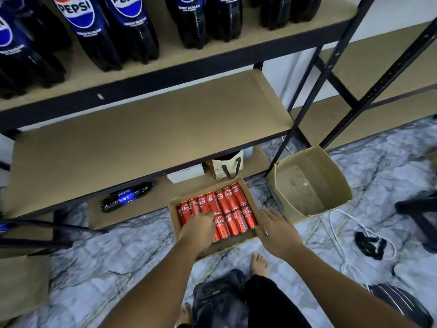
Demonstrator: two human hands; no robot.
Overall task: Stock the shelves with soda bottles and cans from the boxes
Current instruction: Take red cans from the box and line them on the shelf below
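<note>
Left fingers [209, 220] curling over one of the Coca-Cola cans [227, 209], left hand [201, 229] low in the cardboard box [238, 243]; right fingers [274, 215] straight, spread, grasping nothing, right hand [275, 229] above the box's right wall; box on the floor [142, 252] before the middle shelf [165, 129]; Pepsi bottles [99, 31] above.

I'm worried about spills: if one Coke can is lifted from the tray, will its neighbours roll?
Probably little: the cans lie on their sides, packed tight between the tray walls. The gap left may let a neighbour roll slightly. Smooth sides may slip.
</note>
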